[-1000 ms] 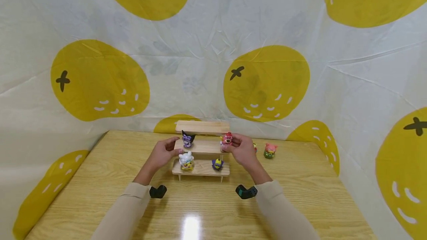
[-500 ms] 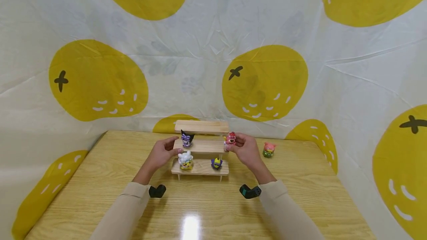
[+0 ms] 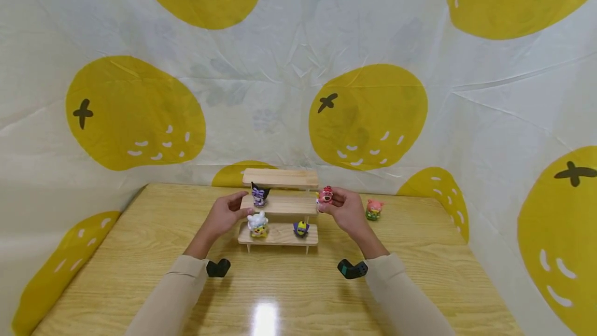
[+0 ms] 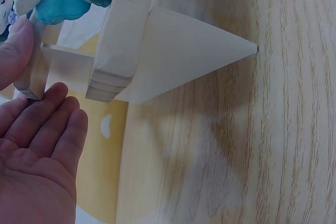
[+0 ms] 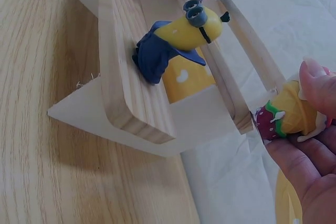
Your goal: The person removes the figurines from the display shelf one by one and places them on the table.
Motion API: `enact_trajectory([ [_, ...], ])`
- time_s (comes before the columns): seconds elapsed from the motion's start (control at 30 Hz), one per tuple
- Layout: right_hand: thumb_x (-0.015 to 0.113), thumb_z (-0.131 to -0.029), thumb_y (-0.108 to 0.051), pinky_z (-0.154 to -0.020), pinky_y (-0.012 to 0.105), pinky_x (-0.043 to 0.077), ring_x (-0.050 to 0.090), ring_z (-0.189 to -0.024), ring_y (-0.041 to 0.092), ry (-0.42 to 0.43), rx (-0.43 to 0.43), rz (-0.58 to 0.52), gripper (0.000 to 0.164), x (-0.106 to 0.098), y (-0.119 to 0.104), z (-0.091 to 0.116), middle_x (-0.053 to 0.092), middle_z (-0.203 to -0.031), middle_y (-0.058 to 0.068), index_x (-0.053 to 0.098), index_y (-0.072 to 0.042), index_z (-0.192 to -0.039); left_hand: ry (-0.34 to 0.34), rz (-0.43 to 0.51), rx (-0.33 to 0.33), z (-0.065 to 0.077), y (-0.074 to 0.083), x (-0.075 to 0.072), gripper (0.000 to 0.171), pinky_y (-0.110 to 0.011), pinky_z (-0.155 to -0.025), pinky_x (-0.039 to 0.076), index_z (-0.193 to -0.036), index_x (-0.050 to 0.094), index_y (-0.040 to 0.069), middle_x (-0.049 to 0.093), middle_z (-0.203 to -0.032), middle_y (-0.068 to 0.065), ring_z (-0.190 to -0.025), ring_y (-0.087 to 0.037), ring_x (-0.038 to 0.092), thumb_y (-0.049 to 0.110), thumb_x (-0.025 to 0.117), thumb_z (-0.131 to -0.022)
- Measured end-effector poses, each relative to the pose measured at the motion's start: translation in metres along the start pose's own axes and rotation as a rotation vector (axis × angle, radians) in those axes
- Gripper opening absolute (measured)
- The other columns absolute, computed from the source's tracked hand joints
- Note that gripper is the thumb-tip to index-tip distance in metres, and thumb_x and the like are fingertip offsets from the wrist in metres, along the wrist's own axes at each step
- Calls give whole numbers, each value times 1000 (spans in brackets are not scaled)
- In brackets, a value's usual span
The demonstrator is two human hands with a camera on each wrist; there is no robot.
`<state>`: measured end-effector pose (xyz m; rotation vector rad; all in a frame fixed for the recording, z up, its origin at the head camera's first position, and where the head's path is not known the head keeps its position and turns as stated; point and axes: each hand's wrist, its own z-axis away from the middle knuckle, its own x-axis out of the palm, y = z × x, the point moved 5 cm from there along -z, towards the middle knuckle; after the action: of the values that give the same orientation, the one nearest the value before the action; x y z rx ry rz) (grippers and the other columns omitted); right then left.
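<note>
My left hand (image 3: pixel 223 217) holds the left end of the middle tier of a three-tier wooden display stand (image 3: pixel 286 205), thumb on top and fingers at its end. My right hand (image 3: pixel 347 214) pinches a pink bear figurine (image 3: pixel 325 196) with a red top, just off that tier's right end. The right wrist view shows the figurine's waffle-patterned side (image 5: pixel 298 111) between thumb and fingers. A purple-and-black figurine (image 3: pixel 259 196) stands on the middle tier at left. Below are a white-hatted yellow figurine (image 3: pixel 257 225) and a yellow figurine in a blue cape (image 3: pixel 301 229). The top tier (image 3: pixel 280 177) is bare.
A pink-and-green figurine (image 3: pixel 374 210) stands on the wood-grain table (image 3: pixel 420 258), right of my right hand. White cloth (image 3: pixel 266 82) printed with big yellow fruit hangs behind and at both sides. A black device (image 3: pixel 352 269) sits at the right wrist.
My right hand has moved right with the bear figurine, from over the middle tier's right end to just beyond it. A small figurine behind that hand has gone from sight. My left hand stays put.
</note>
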<state>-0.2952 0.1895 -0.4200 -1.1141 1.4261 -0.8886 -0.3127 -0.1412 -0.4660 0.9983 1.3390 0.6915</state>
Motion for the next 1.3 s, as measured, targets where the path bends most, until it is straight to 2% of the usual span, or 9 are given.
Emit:
enact_trajectory([
  [0.27,76,-90,6,-79,25,64,77,-97,18,-6,11,-30,39,-3,4,-1,74,-118,28,69,7,-129,9,-5,-10,0,1,-1,69,-58,-119,42,-156,47,1,44,-161,-25,-147,-44,46,28,75,-98],
  [0.53,77,-91,3,-79,25,65,77,-94,12,-17,19,-34,38,-7,8,1,75,-118,26,69,6,-128,13,-4,-11,2,0,-2,69,-59,-119,42,-156,46,2,43,-161,-25,-148,-44,45,27,75,-98],
  [1.0,76,-91,6,-78,26,65,77,-93,15,9,-16,-9,33,-18,12,4,75,-114,30,70,9,-123,8,-7,-8,1,-1,-1,70,-58,-119,42,-157,46,1,42,-162,-24,-149,-43,44,27,75,-98],
  [1.17,75,-91,6,-77,23,64,78,-97,21,13,-10,3,36,-20,14,4,74,-116,29,70,9,-126,10,-11,-11,1,0,-1,71,-58,-119,42,-157,46,1,42,-162,-24,-149,-42,44,28,75,-98],
  [1.3,76,-91,6,-80,28,65,78,-99,26,10,-23,12,34,-22,15,4,75,-115,30,70,9,-125,10,-3,-8,2,1,0,70,-58,-119,42,-156,46,1,43,-162,-24,-149,-42,44,26,75,-98],
])
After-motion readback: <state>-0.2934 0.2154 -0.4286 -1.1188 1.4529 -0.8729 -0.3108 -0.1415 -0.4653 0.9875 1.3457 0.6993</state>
